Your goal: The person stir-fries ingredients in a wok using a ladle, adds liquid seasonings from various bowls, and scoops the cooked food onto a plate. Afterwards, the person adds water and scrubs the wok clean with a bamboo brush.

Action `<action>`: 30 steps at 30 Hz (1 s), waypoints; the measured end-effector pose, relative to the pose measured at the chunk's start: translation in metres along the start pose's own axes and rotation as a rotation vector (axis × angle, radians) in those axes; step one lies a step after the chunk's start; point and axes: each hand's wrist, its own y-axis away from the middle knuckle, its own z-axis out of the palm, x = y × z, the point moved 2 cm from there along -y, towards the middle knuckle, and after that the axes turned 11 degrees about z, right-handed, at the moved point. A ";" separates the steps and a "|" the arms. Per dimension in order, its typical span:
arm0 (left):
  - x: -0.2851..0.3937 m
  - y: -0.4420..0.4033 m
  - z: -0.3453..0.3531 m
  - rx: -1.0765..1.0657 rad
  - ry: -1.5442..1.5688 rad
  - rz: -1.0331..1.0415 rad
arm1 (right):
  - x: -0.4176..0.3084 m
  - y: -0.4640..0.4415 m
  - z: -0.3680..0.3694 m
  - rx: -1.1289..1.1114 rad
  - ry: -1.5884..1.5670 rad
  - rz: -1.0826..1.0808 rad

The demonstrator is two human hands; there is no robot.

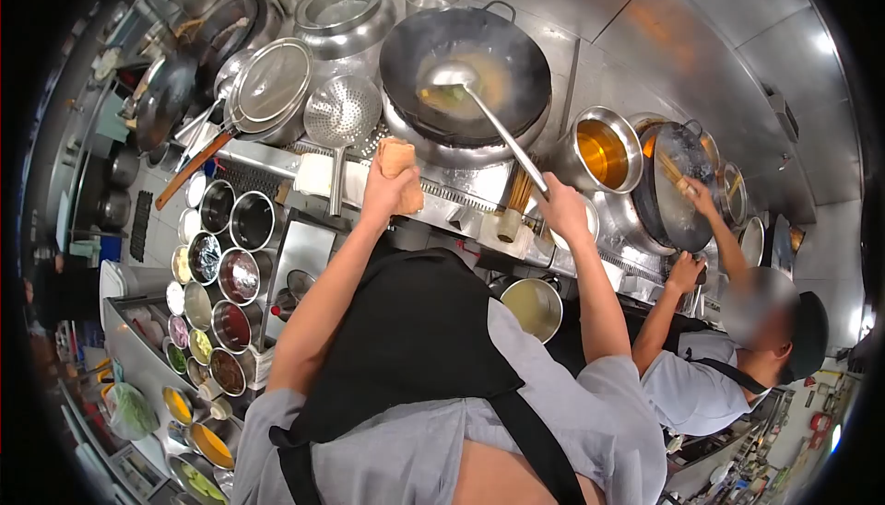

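My right hand (564,208) is wrapped round the end of a long-handled metal ladle (498,124). The ladle's bowl hangs over a dark wok (401,58), which holds steaming, yellowish liquid. In front of the wok, my left hand (392,190) is closed on a folded tan cloth (396,157). Whether the cloth touches the wok's rim is hard to make out. Just left of that hand lies a perforated skimmer (342,111), its handle pointing toward me. A bamboo brush (514,205) stands beside my right hand.
To the right, a metal pot (630,136) holds amber liquid. Beyond it a co-worker (705,385) holds a bamboo brush at a tilted wok (680,205). Wire strainers (272,84) rest at left. Several seasoning containers (251,219) stand at lower left, and a pot of pale liquid (533,310) sits below.
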 end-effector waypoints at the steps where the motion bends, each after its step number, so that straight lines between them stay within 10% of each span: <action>1: 0.009 0.006 0.002 0.019 0.015 -0.060 | 0.000 0.010 -0.008 -0.138 -0.136 0.008; 4: 0.009 0.008 0.012 -0.029 -0.053 -0.029 | -0.010 0.029 -0.035 -0.566 -0.531 0.098; 9: -0.002 -0.022 0.035 -0.122 -0.642 0.293 | -0.006 0.004 0.038 -0.118 -0.297 -0.060; 14: -0.021 -0.066 0.035 -0.381 -1.115 0.548 | 0.022 0.044 -0.069 -0.159 -0.088 0.013; 19: -0.021 -0.071 0.042 -0.422 -1.113 0.353 | 0.071 0.014 0.006 -0.021 -0.240 -0.112; 21: -0.026 -0.071 0.037 -0.408 -1.130 0.388 | 0.044 0.002 0.009 -0.410 -0.701 0.176; 24: -0.014 -0.069 0.040 -0.449 -1.124 0.301 | 0.008 -0.016 0.027 -0.391 -1.083 0.288; 27: -0.019 -0.069 0.038 -0.418 -1.107 0.315 | -0.025 -0.046 0.060 -0.065 -1.030 0.211; 30: -0.007 -0.057 0.034 -0.331 -0.894 0.278 | -0.042 -0.052 0.094 -0.193 -1.071 0.275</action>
